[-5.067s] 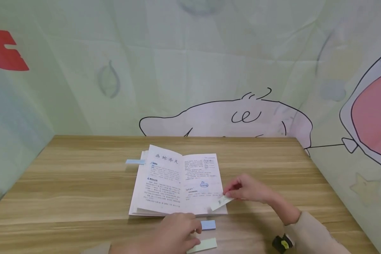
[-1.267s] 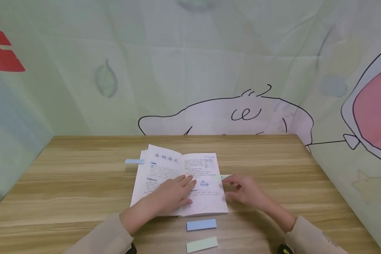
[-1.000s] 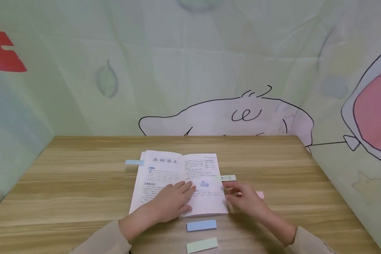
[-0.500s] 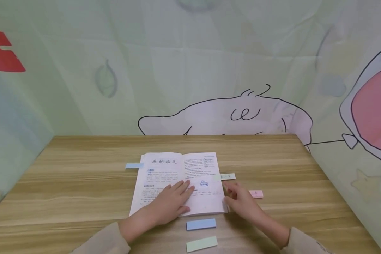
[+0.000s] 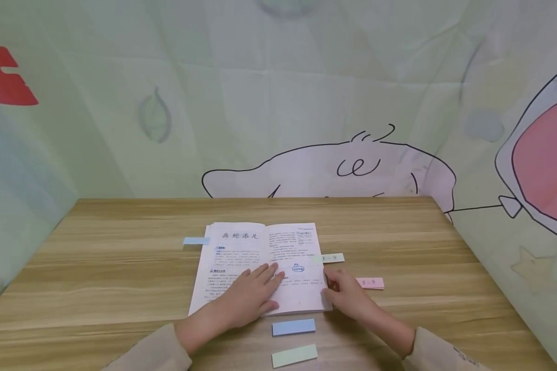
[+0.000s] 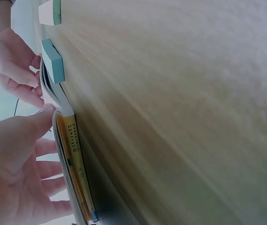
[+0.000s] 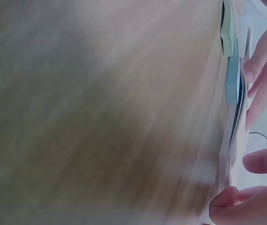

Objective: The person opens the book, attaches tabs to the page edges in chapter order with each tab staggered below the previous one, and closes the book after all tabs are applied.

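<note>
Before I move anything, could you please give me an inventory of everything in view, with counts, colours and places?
open book: one, white pages with dark and blue print, on the table
blue tab: one, light blue, sticking out at the book's left edge
green tab: one, pale green, sticking out at its right edge
pink pad: one, pink, right of the book
blue pad: one, blue, in front of the book
green pad: one, pale green, nearer the person
table: one, wood-brown, beneath everything
backdrop: pale green, cartoon-printed, behind
sleeves: two, beige, near edge
left hand: one, bare, on the pages
right hand: one, bare, at the book's right edge
</note>
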Motion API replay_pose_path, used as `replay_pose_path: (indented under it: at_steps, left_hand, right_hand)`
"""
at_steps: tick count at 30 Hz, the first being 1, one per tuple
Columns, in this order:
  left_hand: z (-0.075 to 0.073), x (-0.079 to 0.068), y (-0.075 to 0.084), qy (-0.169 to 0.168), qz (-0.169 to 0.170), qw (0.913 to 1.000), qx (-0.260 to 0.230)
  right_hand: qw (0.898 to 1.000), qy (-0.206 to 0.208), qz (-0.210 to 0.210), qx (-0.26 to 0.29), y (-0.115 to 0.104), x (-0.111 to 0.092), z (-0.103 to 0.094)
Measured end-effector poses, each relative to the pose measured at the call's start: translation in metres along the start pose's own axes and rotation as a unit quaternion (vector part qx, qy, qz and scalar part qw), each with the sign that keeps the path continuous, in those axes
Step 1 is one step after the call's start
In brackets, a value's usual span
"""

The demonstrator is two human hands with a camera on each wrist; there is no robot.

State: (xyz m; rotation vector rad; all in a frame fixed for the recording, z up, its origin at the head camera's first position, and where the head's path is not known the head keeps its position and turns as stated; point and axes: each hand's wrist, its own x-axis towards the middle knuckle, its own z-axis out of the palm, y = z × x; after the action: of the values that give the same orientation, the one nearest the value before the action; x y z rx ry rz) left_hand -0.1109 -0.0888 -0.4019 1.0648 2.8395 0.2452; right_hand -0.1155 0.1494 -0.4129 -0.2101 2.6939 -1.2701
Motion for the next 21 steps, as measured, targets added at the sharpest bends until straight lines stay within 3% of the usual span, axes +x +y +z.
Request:
replay_pose_path:
  at_steps: [4, 8, 14, 21]
  left_hand:
    - [-0.0001, 0.0001, 0.0008, 0.0, 0.001, 1.0, 0.001]
    - [0.0, 0.0005, 0.0008, -0.002, 0.001, 1.0, 0.006]
    - [-0.0008, 0.0005, 0.0014, -0.004, -0.002, 1.0, -0.003]
    - [-0.0008, 0.0014, 0.0034, 0.01, 0.004, 0.9999, -0.009]
  right_hand:
    - [0.999, 0.02, 0.03, 0.021, -0.001, -0.0016, 0.0007]
    - [0.993, 0.055, 0.058, 0.083, -0.0016, -0.001, 0.0011]
    - [0.97, 0.092, 0.115, 0.196, -0.0034, 0.0029, 0.0011]
    - [0.95, 0.091, 0.147, 0.261, -0.0021, 0.0063, 0.0026]
